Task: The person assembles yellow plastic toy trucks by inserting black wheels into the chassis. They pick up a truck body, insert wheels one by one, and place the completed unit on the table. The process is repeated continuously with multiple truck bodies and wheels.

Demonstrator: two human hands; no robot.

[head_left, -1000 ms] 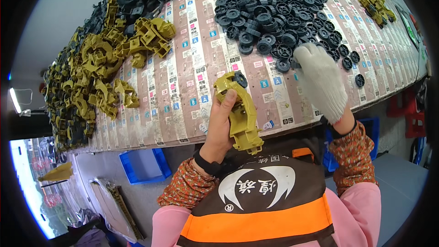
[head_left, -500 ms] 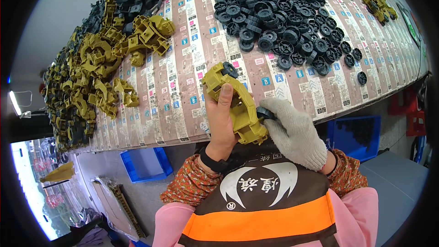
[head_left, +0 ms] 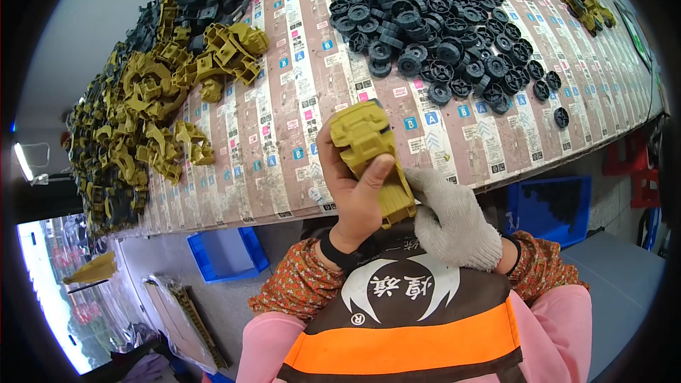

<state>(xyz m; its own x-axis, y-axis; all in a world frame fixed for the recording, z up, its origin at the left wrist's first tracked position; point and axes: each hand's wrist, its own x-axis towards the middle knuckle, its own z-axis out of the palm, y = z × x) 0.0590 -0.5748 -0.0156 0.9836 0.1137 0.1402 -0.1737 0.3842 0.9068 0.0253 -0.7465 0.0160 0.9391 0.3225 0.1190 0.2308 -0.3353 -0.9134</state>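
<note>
- Held the yellow truck body (head_left: 365, 140) in the bare left hand (head_left: 351, 202), fingers curled round behind its 9 o'clock side, thumb laid across the upper face near the middle.
- Found that body raised above the near edge of the surface (head_left: 298, 191), just beyond the dark apron (head_left: 475, 292).
- Traced its long axis from about 11 o'clock to 5 o'clock, blocky cab end pointing to 11, away from the apron, and flatter slatted end pointing to 5, toward the apron.
- Saw mostly the outer side of the body turned up to view, with a dark patch at the cab end's 2 o'clock edge, too small to identify.
- Placed the right hand (head_left: 457, 220), in a pale knitted glove, at the body's 4 o'clock side, fingers bent close to the slatted end; could not tell how far closed, or on what, with fingertips partly hidden.
- Taking the body as clock centre, saw a heap of dark wheels (head_left: 425, 28) near 1 o'clock and a lone dark wheel (head_left: 561, 117) between 2 and 3.
- Saw a heap of yellow parts (head_left: 135, 106) between 9 and 10 o'clock, and a blue bin (head_left: 227, 254) near 8, below the surface.
</note>
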